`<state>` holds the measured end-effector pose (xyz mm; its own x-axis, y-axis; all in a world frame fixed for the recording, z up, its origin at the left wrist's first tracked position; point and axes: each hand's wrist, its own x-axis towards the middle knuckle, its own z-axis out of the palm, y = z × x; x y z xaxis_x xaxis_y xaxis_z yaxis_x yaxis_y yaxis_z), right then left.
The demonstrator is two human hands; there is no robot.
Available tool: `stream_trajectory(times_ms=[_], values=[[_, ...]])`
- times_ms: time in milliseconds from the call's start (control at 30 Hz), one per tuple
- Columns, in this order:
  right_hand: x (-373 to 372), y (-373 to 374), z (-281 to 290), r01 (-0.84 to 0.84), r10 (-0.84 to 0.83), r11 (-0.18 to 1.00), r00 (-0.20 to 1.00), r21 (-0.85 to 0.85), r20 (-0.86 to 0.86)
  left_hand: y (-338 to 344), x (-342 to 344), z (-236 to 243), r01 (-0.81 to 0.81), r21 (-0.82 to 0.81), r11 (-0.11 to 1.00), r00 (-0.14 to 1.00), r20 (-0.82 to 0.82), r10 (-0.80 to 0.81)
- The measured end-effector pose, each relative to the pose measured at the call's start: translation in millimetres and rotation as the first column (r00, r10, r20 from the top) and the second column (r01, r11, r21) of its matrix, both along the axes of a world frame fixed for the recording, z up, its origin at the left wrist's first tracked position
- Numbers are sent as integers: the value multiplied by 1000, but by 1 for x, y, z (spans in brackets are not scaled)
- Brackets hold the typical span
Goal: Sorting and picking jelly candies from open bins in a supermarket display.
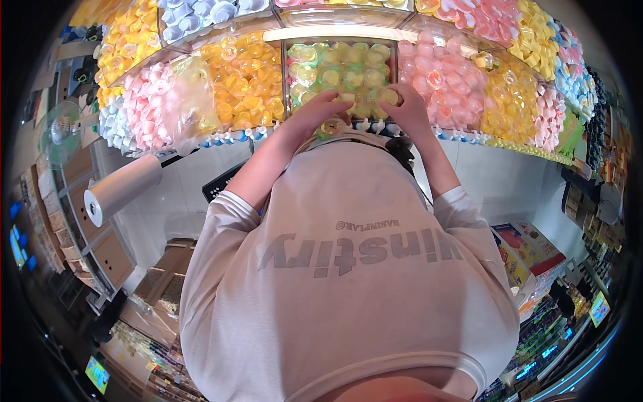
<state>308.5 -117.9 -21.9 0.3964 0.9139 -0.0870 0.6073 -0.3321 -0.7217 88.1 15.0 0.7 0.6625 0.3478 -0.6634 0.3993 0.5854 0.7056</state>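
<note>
In the middle bin (285,80) lie rows of small yellow-green jelly cups (353,77) with clear domed tops. My right hand (410,110) comes in from the right, its thumb and forefinger closed around a pale yellow jelly cup (388,97). Over the bin's near left part, my left hand (311,114) has its fingers curled inward. What these fingers hold, if anything, is partly hidden. Just below them, by the bin's near edge, shows another yellowish cup (332,126).
Orange cups (244,80) fill the bin on the left, pink cups (439,80) the one on the right. A clear plastic bag (191,100) lies over the left bins. A white roll (124,189) sticks out below them. A colourful carton (529,248) stands at the right.
</note>
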Motion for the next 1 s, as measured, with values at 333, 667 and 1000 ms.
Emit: stream_trajectory(times_ms=[333, 667, 1000], values=[[2, 1, -61, -128, 139, 990, 957, -61, 254, 6, 21, -58, -20, 328, 944, 1000, -4, 23], [-4, 9, -33, -131, 129, 985, 991, -115, -25, -5, 22, -53, 64, 356, 932, 997, 14, -74], [-15, 35, 1, -437, 424, 899, 885, -30, -191, 2, 11, -59, 159, 283, 946, 987, -9, -163]])
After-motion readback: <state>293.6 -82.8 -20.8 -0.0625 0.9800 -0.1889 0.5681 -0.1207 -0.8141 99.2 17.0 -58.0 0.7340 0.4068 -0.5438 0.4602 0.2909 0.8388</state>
